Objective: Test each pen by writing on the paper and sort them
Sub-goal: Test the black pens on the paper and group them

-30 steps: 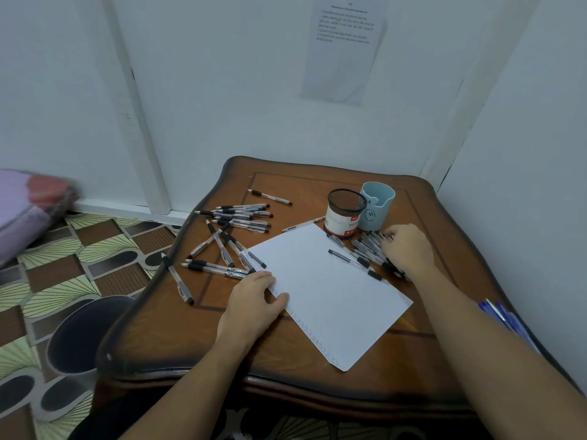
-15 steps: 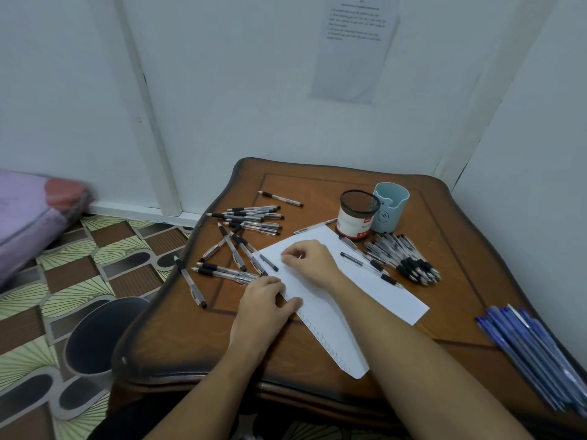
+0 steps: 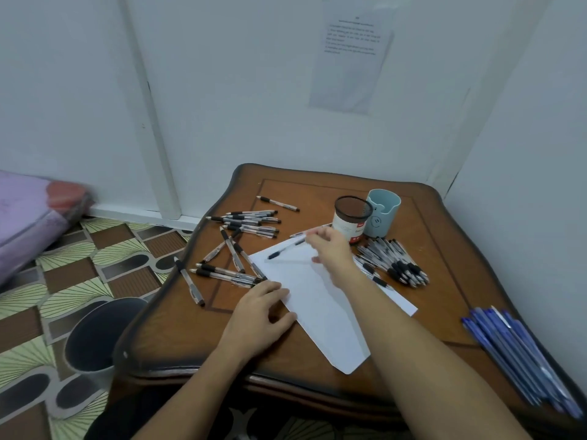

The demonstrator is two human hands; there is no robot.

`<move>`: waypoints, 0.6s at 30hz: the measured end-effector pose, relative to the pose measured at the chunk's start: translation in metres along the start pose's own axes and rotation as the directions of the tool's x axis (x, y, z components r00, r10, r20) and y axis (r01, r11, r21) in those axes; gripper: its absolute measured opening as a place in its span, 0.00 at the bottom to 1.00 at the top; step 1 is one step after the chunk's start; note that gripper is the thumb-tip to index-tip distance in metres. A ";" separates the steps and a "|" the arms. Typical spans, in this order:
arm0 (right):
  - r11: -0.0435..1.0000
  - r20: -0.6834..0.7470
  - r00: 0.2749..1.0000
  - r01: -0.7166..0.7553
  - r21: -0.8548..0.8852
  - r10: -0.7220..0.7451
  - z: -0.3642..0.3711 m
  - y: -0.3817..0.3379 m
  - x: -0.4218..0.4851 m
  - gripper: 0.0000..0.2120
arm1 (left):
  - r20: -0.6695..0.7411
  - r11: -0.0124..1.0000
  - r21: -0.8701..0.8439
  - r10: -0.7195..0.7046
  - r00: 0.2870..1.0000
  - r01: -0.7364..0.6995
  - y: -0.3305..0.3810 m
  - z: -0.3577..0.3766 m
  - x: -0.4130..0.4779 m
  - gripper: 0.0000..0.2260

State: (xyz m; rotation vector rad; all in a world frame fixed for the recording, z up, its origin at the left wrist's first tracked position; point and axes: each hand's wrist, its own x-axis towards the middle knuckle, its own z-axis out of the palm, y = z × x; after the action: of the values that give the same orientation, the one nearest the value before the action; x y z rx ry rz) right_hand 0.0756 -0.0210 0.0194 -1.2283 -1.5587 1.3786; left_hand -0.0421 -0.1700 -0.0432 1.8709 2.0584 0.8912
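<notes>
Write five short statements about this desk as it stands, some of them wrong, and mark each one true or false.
1. The right hand holds a pen over the paper. True.
2. The left hand is lifting a pen. False: it rests on the paper's left edge and holds nothing.
3. The blue cup stands right beside the mesh cup. True.
4. The blue pens stand inside the blue cup. False: they lie on the table at its right edge.
5. The bin sits on the table. False: it stands on the floor, left of the table.
</notes>
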 end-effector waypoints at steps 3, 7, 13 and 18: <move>0.934 -0.064 0.996 -0.029 0.355 0.056 -0.032 -0.014 -0.018 0.02 | 0.031 0.994 0.055 0.090 0.995 -0.092 0.001 0.006 -0.011 0.28; 0.819 -0.085 0.996 0.031 0.572 0.021 -0.061 -0.019 -0.051 0.09 | 0.100 0.990 0.132 0.036 0.994 -0.049 0.021 0.010 -0.030 0.34; 0.866 -0.068 0.998 0.032 0.498 0.002 -0.084 0.000 -0.089 0.10 | 0.123 0.964 0.267 -0.022 0.992 -0.012 0.042 0.018 -0.044 0.38; 0.780 -0.042 0.996 -0.037 0.625 0.081 -0.093 0.020 -0.107 0.15 | 0.113 0.963 0.265 -0.074 0.991 0.042 0.044 0.020 -0.040 0.36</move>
State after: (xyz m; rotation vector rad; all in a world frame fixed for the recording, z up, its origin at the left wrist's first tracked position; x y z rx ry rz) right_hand 0.1985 -0.0951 0.0254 -0.8903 -0.8868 1.6908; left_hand 0.0115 -0.2021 -0.0436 1.9247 2.2321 0.4948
